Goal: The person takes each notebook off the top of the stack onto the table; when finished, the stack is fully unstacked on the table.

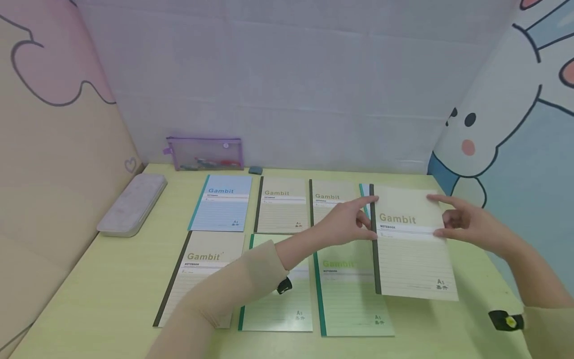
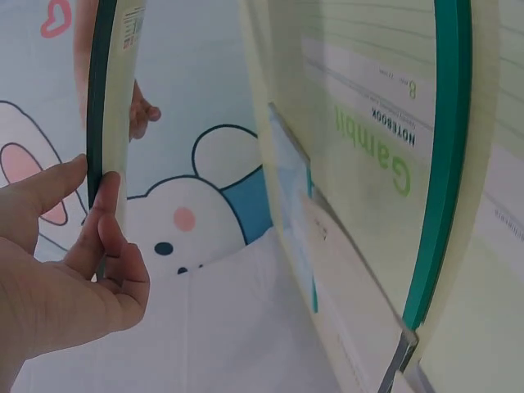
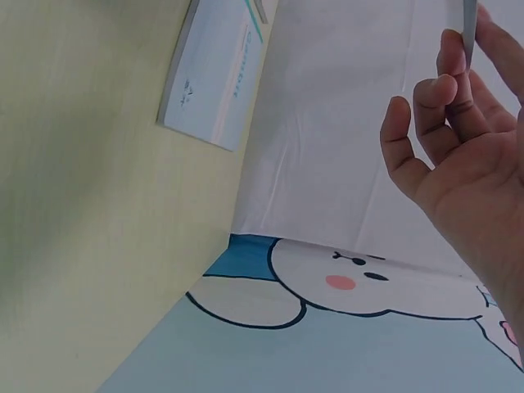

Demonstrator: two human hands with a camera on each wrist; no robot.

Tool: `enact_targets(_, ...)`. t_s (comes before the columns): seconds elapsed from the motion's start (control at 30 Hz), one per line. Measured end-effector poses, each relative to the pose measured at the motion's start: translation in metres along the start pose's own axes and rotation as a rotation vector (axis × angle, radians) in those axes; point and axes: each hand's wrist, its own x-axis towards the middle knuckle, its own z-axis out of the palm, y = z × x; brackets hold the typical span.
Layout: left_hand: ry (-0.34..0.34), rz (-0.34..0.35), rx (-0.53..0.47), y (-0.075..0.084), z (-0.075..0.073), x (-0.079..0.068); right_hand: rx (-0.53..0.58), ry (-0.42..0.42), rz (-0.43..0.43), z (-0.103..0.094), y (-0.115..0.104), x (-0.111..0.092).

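A cream Gambit notebook [image 1: 414,264] with a dark spine is held up over the right side of the table, its cover facing the head camera. My left hand [image 1: 343,223] pinches its spine edge between thumb and fingers. Along the opposite edge, my right hand [image 1: 477,225] pinches it too. The left wrist view shows the dark spine [image 2: 100,90] side-on, between the thumb and fingers of the left hand [image 2: 70,266]. Only a thin edge of the notebook [image 3: 469,33] appears above the right hand [image 3: 471,151] in the right wrist view. A blue notebook [image 1: 365,192] lies mostly hidden behind it.
Other notebooks lie in two rows: a blue one [image 1: 226,204], cream ones [image 1: 281,209] and green ones [image 1: 354,304]. My left forearm partly covers several. A grey case [image 1: 132,204] lies at left. By the back wall are a purple zip pouch [image 1: 206,153] and a small dark block [image 1: 255,170].
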Motion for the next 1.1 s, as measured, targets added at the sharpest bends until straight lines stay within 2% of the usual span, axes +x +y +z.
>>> enact_targets(0.13, -0.027, -0.041, -0.009, -0.004, 0.023, 0.004, 0.011, -0.041, 0.074, 0.002, 0.013, -0.011)
enact_targets(0.27, -0.043, -0.074, 0.03, -0.011, 0.045, 0.007, 0.0, -0.097, 0.132, 0.005, 0.023, -0.019)
enact_targets(0.47, -0.039, -0.143, 0.108, -0.017, 0.076, 0.012, 0.019, -0.151, 0.126, 0.013, 0.041, -0.028)
enact_targets(0.63, -0.069, -0.198, 0.106, -0.017, 0.098, 0.012, 0.013, -0.201, 0.113, 0.022, 0.061, -0.034)
enact_targets(0.73, -0.092, -0.218, 0.103, -0.015, 0.106, 0.012, 0.045, -0.238, 0.093, 0.028, 0.073, -0.038)
enact_targets(0.87, -0.127, -0.261, 0.113, -0.011, 0.107, 0.012, 0.122, -0.303, 0.084, 0.035, 0.084, -0.041)
enact_targets(1.0, -0.165, -0.339, 0.111, -0.01, 0.108, 0.011, 0.142, -0.35, 0.135, 0.043, 0.09, -0.038)
enact_targets(1.1, -0.191, -0.404, 0.069, -0.013, 0.11, 0.011, 0.128, -0.371, 0.165, 0.048, 0.093, -0.034)
